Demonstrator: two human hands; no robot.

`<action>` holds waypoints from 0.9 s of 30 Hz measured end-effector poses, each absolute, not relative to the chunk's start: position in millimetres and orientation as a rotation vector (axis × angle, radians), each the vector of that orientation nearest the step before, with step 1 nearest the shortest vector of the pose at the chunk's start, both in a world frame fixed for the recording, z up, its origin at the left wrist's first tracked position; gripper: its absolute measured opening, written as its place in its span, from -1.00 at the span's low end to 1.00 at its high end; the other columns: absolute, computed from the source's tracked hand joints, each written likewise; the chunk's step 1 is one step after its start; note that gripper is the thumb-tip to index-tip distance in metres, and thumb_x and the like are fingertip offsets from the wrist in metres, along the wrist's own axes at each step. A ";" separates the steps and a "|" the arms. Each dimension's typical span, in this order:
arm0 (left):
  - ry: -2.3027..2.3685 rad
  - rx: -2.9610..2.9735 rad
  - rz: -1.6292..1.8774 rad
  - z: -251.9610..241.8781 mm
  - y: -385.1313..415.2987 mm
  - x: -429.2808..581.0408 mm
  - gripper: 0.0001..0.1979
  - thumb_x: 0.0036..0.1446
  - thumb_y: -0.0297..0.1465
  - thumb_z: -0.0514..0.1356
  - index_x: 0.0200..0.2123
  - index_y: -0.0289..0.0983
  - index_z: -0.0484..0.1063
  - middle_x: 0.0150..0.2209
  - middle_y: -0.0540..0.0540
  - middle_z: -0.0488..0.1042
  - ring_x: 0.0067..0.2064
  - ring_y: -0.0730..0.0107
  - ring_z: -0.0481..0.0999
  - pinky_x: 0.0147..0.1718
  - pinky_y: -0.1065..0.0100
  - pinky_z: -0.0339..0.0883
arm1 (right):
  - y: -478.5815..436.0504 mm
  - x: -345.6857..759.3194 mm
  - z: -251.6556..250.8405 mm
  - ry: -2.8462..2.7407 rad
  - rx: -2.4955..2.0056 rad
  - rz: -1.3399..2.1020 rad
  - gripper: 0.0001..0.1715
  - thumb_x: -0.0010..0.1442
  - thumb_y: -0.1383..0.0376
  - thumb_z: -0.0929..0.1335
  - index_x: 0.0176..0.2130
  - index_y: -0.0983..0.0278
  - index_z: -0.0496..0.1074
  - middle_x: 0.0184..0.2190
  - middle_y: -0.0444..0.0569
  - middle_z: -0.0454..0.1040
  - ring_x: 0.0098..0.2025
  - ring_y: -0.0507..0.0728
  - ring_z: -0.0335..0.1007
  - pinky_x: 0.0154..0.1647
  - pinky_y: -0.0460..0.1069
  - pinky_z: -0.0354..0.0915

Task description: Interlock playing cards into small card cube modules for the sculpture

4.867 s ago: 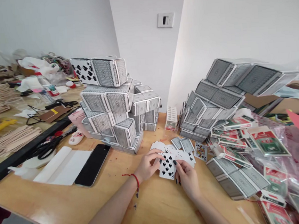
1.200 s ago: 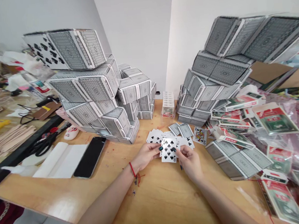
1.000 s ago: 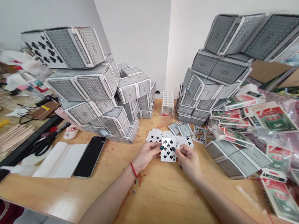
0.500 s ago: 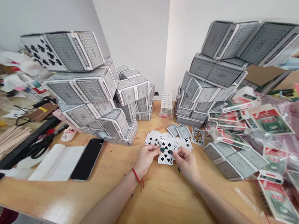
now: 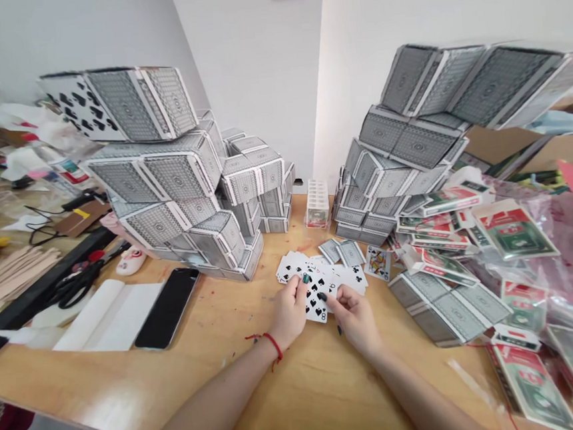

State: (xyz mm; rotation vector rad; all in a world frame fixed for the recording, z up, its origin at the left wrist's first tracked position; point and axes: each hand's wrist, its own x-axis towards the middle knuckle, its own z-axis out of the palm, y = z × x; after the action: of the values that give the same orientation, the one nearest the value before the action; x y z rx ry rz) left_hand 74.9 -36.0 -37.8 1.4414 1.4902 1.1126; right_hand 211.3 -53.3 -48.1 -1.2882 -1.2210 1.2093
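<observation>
Both my hands meet over a spread of loose playing cards (image 5: 338, 264) on the wooden table (image 5: 306, 387). My left hand (image 5: 289, 308), with a red string at the wrist, pinches the left edge of an eight of spades card (image 5: 316, 299). On the card's right side, my right hand (image 5: 353, 316) has its fingers closed on the same card. A face card (image 5: 377, 262) lies face up just right of the spread.
Stacks of boxes made of grey-backed cards rise at the left (image 5: 173, 185) and right (image 5: 412, 157). Red and green card packs (image 5: 511, 229) and a plastic bag crowd the right. A black phone (image 5: 167, 308), white paper (image 5: 107, 317) and scissors (image 5: 76, 283) lie to the left.
My hands have kept hold of the eight of spades throughout. The left hand has turned more upright and slid a little toward me along the card. The view has shifted slightly.
</observation>
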 end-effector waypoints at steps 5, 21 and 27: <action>1.506 1.538 1.093 -36.3 -37.9 73.2 -0.69 0.14 -0.31 -0.03 -0.62 -0.24 0.07 -0.70 0.11 0.06 -0.63 0.54 0.05 -0.58 0.43 -0.11 | -54.1 212.2 -41.6 -1.175 -1.277 1.273 -0.59 0.03 0.01 0.33 -0.57 0.25 0.20 -0.79 -0.26 0.17 -0.75 -0.06 0.02 -0.73 -0.15 -0.02; 1.375 1.779 1.003 -42.2 -40.9 67.0 -0.81 0.12 -0.39 0.03 -0.53 -0.25 0.26 -0.60 0.01 0.25 -0.56 0.46 0.20 -0.51 0.40 -0.03 | -54.4 215.0 -50.4 -1.294 -1.385 0.987 -0.70 0.10 0.13 0.27 -0.37 0.30 0.44 -0.44 0.01 0.50 -0.39 0.13 0.41 -0.33 -0.01 0.30; 1.320 1.978 0.943 -44.0 -48.6 70.5 -0.81 0.12 -0.42 0.03 -0.54 -0.24 0.25 -0.59 -0.03 0.27 -0.54 0.43 0.23 -0.50 0.39 -0.03 | -60.0 217.0 -53.2 -1.605 -1.543 0.295 -0.78 0.08 0.26 0.28 -0.50 0.28 0.43 -0.55 0.01 0.45 -0.45 0.13 0.33 -0.29 0.04 0.23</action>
State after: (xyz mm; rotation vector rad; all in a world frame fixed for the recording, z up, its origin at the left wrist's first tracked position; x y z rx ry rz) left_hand 70.5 -48.6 -44.0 1.9784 1.3199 0.9431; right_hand 217.0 -60.0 -53.2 -1.5430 -1.6046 0.2951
